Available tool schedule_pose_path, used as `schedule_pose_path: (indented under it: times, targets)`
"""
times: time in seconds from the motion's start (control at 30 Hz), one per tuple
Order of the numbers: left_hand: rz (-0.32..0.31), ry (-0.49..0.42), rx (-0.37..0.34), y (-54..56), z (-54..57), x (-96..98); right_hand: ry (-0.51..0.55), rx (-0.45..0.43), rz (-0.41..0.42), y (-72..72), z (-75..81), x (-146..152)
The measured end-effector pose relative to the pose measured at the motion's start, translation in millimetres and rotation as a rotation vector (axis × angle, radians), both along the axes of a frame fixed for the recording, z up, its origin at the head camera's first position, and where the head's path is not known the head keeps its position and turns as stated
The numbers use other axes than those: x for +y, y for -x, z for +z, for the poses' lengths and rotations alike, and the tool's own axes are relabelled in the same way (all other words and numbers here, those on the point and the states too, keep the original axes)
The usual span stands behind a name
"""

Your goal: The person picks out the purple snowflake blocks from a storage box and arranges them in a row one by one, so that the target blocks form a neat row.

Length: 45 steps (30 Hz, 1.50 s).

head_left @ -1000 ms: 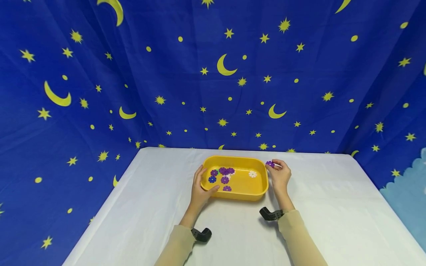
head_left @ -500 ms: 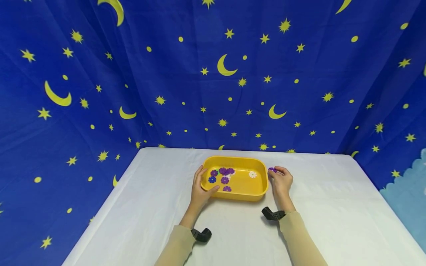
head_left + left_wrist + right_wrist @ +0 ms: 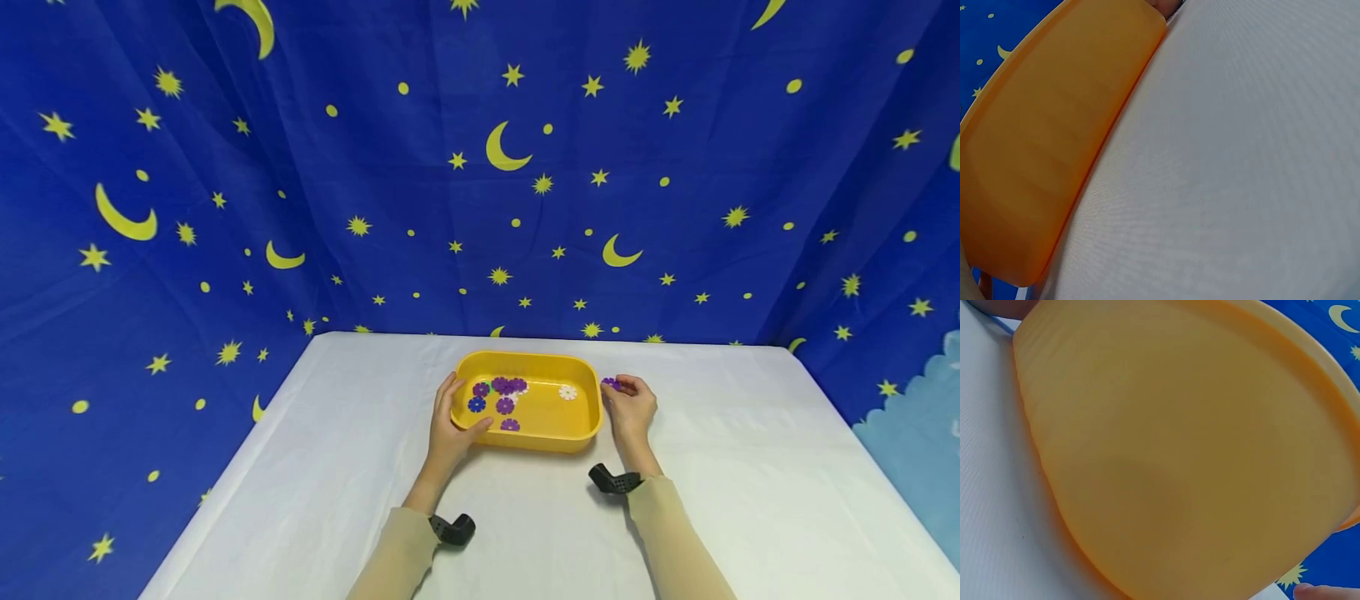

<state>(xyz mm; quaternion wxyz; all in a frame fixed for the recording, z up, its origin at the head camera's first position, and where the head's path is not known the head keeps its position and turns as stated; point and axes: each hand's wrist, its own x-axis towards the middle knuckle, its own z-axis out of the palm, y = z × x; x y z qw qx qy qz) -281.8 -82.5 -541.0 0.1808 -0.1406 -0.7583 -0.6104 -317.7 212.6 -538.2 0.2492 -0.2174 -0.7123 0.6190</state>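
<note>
A yellow plastic basin (image 3: 547, 440) stands on the table, its outer wall filling much of both wrist views. My left hand (image 3: 447, 432) grips its left end, thumb over the front rim. Beyond the right end, outside the basin, my right hand (image 3: 632, 410) pinches a purple snowflake disc (image 3: 611, 383) that the fingers partly cover. Whether this disc touches the table cannot be seen. Inside lie several purple snowflake discs (image 3: 506, 406), mostly at the left, with a blue disc (image 3: 476, 404) among them. A white disc (image 3: 567, 392) lies apart toward the right.
A white cloth covers the table (image 3: 540, 525), whose far edge runs just behind the basin. Blue curtains (image 3: 435, 208) with yellow moons and stars hang behind and at both sides. Each wrist carries a black camera mount (image 3: 613, 480).
My right hand has come down and slightly nearer along the basin's right end with the purple snowflake disc. The left hand and the basin stay where they were.
</note>
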Motion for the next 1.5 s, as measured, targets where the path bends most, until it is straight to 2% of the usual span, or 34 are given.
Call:
schedule_pose_path:
  times: [0.13, 0.23, 0.33, 0.37, 0.5, 0.63, 0.87, 0.93, 1.0, 1.23, 1.4, 1.5]
  targets:
    - [-0.003, -0.004, -0.012, -2.3, 4.4, -0.2, -0.032, -0.003, 0.008, -0.8, -1.4, -0.1]
    - [-0.011, -0.016, 0.008, -9.0, 15.0, 0.6, -0.064, -0.013, 0.011, -0.4, -2.2, 0.4]
    - [-0.008, -0.033, 0.009, -10.7, 17.2, 1.2, -0.094, -0.037, 0.016, 0.7, -2.5, 0.6]
    - [-0.003, -0.029, 0.005, -10.5, 16.6, 1.2, -0.101, -0.041, 0.020, 0.9, -2.3, 0.5]
    - [0.013, -0.020, -0.026, -2.5, 3.2, -0.2, -0.146, -0.052, 0.046, 0.5, -1.2, -1.0]
    - [-0.001, -0.035, -0.019, -0.7, 0.9, -0.7, -0.175, -0.041, 0.060, -1.3, -0.6, -2.4]
    - [-0.026, -0.022, -0.010, -20.9, 32.8, 0.8, -0.167, -0.033, 0.036, -1.4, -2.1, -1.9]
    - [-0.025, -0.020, -0.015, -22.1, 34.0, 0.9, -0.155, -0.035, 0.024, -0.7, -3.2, -1.2]
    - [-0.026, -0.028, -0.019, -21.6, 32.8, 0.8, -0.132, -0.036, 0.014, -0.2, -4.5, -0.7]
    - [-0.011, -0.022, -0.012, -1.5, 0.3, -1.2, -0.067, -0.018, -0.009, -0.5, -4.1, 0.4]
    - [-0.020, -0.017, -0.025, -2.1, 2.4, -0.2, 0.025, 0.026, -0.057, 0.3, -0.7, 2.2]
    - [-0.024, -0.023, -0.014, -7.3, 12.0, 0.8, 0.067, 0.033, -0.077, 1.4, 2.3, 2.4]
